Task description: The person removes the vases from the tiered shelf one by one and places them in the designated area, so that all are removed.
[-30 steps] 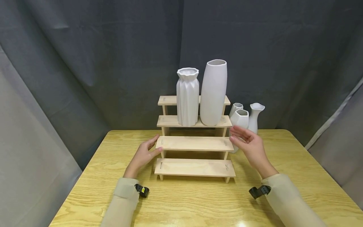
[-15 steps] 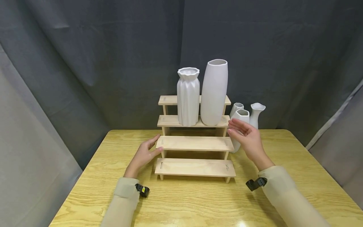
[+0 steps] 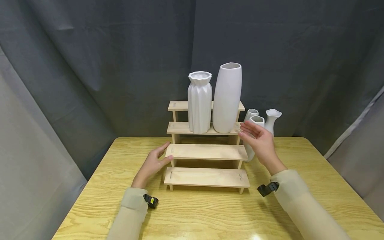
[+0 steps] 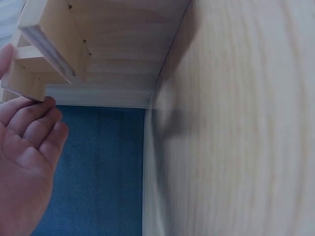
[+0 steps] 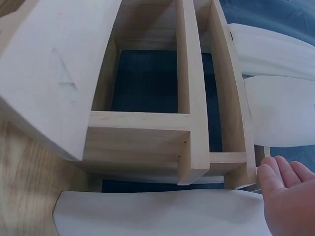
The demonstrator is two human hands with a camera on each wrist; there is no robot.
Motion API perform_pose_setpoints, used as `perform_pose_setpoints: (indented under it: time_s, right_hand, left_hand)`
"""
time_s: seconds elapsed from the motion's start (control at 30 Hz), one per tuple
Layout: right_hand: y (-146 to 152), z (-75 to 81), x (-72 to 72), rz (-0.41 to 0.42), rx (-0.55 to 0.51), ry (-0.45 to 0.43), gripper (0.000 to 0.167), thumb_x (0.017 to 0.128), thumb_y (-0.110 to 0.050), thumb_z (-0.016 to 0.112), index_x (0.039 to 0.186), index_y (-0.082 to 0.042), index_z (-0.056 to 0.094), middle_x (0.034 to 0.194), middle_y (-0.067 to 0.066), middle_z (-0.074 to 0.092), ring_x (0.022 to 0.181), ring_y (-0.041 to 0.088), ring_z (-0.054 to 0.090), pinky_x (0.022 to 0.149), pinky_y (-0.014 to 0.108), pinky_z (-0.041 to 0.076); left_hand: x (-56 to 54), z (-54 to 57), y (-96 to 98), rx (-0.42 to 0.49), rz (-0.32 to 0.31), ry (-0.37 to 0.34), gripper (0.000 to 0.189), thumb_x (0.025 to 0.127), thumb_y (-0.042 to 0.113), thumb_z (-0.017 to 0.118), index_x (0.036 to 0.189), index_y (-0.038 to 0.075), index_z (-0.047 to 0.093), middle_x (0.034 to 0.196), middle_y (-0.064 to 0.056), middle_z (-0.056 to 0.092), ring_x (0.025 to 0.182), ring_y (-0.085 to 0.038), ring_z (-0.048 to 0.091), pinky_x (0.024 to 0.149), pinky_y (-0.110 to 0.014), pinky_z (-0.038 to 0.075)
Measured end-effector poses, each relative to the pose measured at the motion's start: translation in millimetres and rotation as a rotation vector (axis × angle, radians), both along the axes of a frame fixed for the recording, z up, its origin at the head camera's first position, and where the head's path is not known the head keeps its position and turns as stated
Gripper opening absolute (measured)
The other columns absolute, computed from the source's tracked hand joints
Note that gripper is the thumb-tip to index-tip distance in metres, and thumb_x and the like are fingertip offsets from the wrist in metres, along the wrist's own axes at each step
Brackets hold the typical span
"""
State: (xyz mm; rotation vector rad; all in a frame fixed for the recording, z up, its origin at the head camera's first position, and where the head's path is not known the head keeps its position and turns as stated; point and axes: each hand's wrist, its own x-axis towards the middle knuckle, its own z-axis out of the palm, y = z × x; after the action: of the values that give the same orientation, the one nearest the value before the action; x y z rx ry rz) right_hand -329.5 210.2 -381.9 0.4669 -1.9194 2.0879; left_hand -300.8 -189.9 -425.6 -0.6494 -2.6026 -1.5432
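Wood stand (image 3: 207, 177), 4 tiers (no. 1 = top), sits mid-table on the light wood table (image 3: 195, 213). Tier 2 (image 3: 177, 127) carries 2 white vases, side by side w/ narrow gap: pleated vase (image 3: 199, 108) on L, tall vase (image 3: 227, 100) on R.

L hand (image 3: 151, 163): at L end of tier 3 (image 3: 207, 151). Thumb on front corner, fingers round the far side, extended & close together; board end held betw. thumb & fingers.

R hand (image 3: 261, 143): at R end of tier 2, near base of tall vase. Fingers together, slightly bent; thumb spaced away from them, gap betw. them vacant. Holds nothing. Contact w/ tier 2: cannot tell.

R of stand, beyond R hand: 3 smaller white vases, close-set, partly hidden. Flared vase (image 3: 272, 119) is outermost; faceted vase (image 3: 257, 121) is nearer stand; slim vase (image 3: 251, 114) is behind it.

Each wrist: blk cam (image 3: 151, 201), beige sleeve (image 3: 127, 213). Bkgd: dk gray curtain (image 3: 120, 50), lighter gray cloth (image 3: 30, 166) at L.
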Motion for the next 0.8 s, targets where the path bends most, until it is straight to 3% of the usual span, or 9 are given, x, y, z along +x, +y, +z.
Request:
perform_pose_setpoints:
  time_s: [0.1, 0.3, 0.5, 0.63, 0.8]
  right_hand:
    - [-1.1, 3.1, -1.8, -0.014, 0.013, -0.009, 0.06, 0.087, -0.006, 0.076, 0.139, 0.007, 0.05, 0.138, 0.027, 0.052, 0.122, 0.028, 0.057, 0.093, 0.022, 0.05]
    - [-2.6, 7.4, -5.6, -0.028, 0.03, -0.016, 0.063, 0.086, -0.007, 0.077, 0.14, 0.006, 0.049, 0.134, 0.015, 0.06, 0.126, 0.03, 0.054, 0.094, 0.02, 0.049]
    - [-6.7, 12.6, -9.4, -0.014, 0.085, -0.042, 0.07, 0.087, -0.012, 0.078, 0.146, 0.004, 0.043, 0.144, 0.025, 0.048, 0.132, 0.036, 0.047, 0.096, 0.018, 0.047]
    - [-9.4, 14.8, -11.5, -0.02, 0.102, -0.046, 0.074, 0.087, -0.014, 0.078, 0.148, 0.004, 0.04, 0.146, 0.024, 0.046, 0.133, 0.036, 0.045, 0.098, 0.018, 0.045]
    - [-13.8, 16.1, -14.5, -0.026, 0.068, -0.05, 0.074, 0.087, -0.01, 0.077, 0.147, 0.007, 0.038, 0.146, 0.024, 0.046, 0.134, 0.035, 0.045, 0.105, 0.025, 0.042]
  left_hand:
    - [0.4, 0.7, 0.3, -0.001, 0.002, -0.003, 0.064, 0.098, 0.019, 0.064, 0.151, -0.001, 0.035, 0.156, -0.02, 0.031, 0.142, -0.039, 0.029, 0.115, -0.05, 0.026]
    - [1.0, 1.8, 0.6, -0.005, 0.001, 0.005, 0.063, 0.098, 0.018, 0.064, 0.151, -0.001, 0.035, 0.155, -0.023, 0.031, 0.142, -0.038, 0.029, 0.115, -0.05, 0.026]
    - [0.8, 1.2, -0.5, -0.006, 0.001, 0.015, 0.064, 0.098, 0.018, 0.064, 0.151, -0.002, 0.034, 0.155, -0.023, 0.031, 0.142, -0.038, 0.029, 0.115, -0.05, 0.026]
    - [-0.5, -0.4, -1.1, -0.004, 0.001, 0.01, 0.064, 0.098, 0.02, 0.064, 0.151, -0.002, 0.034, 0.155, -0.022, 0.031, 0.142, -0.038, 0.03, 0.115, -0.048, 0.027]
    - [-0.8, -1.8, -1.1, 0.0, 0.007, 0.006, 0.065, 0.098, 0.02, 0.065, 0.151, -0.002, 0.034, 0.155, -0.02, 0.032, 0.142, -0.036, 0.03, 0.115, -0.046, 0.027]
